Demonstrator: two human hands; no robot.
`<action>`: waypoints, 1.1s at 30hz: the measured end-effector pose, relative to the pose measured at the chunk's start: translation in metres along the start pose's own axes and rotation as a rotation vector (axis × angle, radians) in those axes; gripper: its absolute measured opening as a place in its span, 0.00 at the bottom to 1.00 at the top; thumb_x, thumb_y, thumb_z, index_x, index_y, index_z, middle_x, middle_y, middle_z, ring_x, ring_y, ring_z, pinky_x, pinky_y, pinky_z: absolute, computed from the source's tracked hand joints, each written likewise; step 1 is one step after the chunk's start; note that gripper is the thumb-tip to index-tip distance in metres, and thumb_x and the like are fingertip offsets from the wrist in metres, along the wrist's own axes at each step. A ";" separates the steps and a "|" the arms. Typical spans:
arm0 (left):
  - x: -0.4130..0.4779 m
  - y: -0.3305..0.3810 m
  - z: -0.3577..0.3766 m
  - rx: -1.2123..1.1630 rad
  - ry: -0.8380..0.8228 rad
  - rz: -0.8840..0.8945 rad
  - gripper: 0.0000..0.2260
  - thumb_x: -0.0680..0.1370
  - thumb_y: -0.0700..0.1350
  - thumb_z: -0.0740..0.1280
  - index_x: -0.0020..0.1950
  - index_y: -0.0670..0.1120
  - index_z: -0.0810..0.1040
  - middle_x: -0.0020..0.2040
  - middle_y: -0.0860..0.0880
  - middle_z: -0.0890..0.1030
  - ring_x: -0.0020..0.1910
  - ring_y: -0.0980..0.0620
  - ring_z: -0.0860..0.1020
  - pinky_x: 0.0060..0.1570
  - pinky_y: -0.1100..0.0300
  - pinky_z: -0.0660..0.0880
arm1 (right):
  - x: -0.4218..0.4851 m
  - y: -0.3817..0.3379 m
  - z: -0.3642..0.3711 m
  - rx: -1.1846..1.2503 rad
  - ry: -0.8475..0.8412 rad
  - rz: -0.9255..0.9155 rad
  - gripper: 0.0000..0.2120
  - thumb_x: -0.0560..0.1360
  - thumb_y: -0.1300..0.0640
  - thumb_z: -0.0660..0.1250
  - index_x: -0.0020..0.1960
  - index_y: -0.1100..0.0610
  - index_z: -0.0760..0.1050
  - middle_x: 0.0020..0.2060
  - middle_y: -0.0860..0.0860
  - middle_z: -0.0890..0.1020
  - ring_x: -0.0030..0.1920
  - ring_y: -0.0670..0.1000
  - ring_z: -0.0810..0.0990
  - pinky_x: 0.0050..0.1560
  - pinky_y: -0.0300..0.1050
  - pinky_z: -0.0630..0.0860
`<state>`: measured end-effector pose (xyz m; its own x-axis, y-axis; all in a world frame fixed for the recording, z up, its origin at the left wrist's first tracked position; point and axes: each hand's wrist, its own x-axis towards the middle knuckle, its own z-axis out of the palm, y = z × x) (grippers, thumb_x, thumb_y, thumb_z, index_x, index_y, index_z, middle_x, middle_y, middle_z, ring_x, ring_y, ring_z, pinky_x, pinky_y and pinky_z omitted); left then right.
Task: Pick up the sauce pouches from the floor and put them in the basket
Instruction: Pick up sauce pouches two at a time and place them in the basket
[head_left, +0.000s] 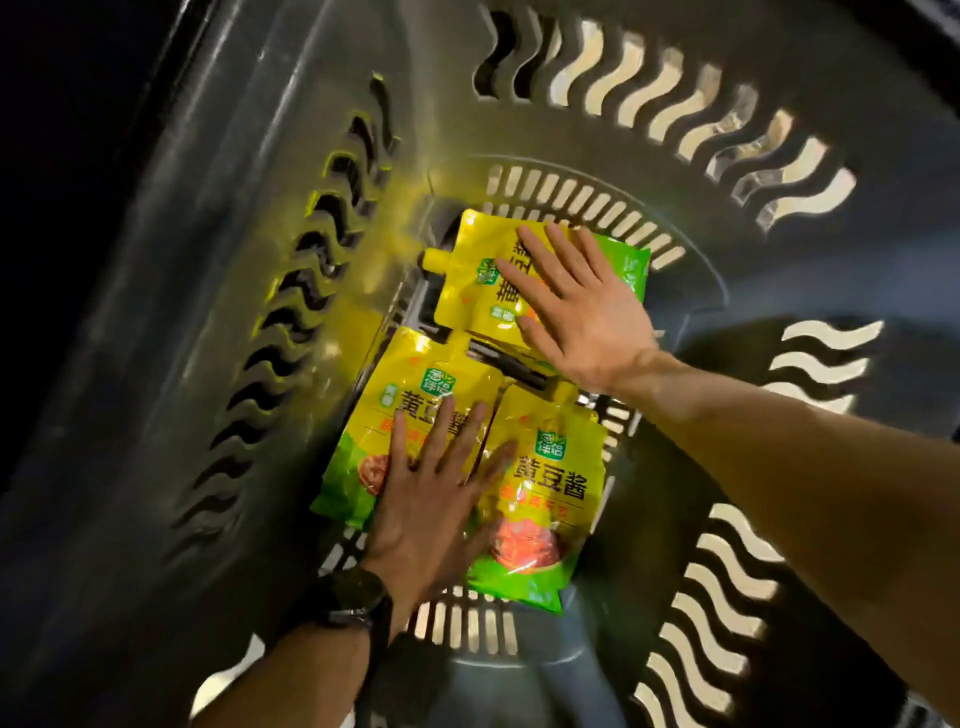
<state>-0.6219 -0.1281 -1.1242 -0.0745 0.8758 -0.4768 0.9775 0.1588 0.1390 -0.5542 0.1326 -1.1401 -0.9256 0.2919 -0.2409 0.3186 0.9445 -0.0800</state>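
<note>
I look straight down into a dark grey plastic basket (218, 270) with wavy slots in its walls. Three yellow-and-green sauce pouches lie flat on its slotted bottom. My left hand (436, 499), with a dark watch on the wrist, presses flat with spread fingers on the near left pouch (400, 395) and the near right pouch (550, 483). My right hand (571, 296) lies flat with straight fingers on the far pouch (472, 291), whose yellow spout points left. A further green pouch edge (631, 265) shows under the right hand.
The basket walls rise steeply all round the pouches. Light floor shows through the wavy slots (675, 98) at the top and right. The slotted bottom (467, 629) is bare near me.
</note>
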 end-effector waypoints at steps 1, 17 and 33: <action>-0.001 -0.003 0.002 0.005 0.017 0.004 0.34 0.78 0.68 0.48 0.81 0.58 0.44 0.82 0.41 0.40 0.79 0.35 0.38 0.70 0.25 0.46 | -0.001 0.000 0.003 -0.007 0.013 0.009 0.28 0.83 0.43 0.48 0.81 0.49 0.50 0.80 0.57 0.53 0.80 0.61 0.49 0.78 0.62 0.46; -0.036 0.001 -0.136 -0.245 0.028 -0.245 0.36 0.72 0.71 0.52 0.77 0.56 0.67 0.73 0.45 0.72 0.71 0.39 0.72 0.67 0.36 0.69 | -0.062 -0.051 -0.149 0.416 -0.103 0.286 0.36 0.76 0.48 0.62 0.80 0.50 0.52 0.80 0.58 0.53 0.79 0.59 0.53 0.76 0.59 0.58; -0.316 0.064 -0.584 -0.028 0.314 -0.287 0.34 0.75 0.68 0.56 0.78 0.55 0.59 0.71 0.50 0.69 0.69 0.45 0.70 0.57 0.49 0.76 | -0.281 -0.140 -0.652 0.325 -0.004 0.517 0.39 0.74 0.44 0.67 0.80 0.48 0.52 0.76 0.54 0.61 0.74 0.58 0.64 0.71 0.53 0.66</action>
<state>-0.6515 -0.1281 -0.4579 -0.4032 0.8900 -0.2129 0.9031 0.4246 0.0648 -0.4719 0.0167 -0.4301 -0.6338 0.6990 -0.3312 0.7731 0.5859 -0.2430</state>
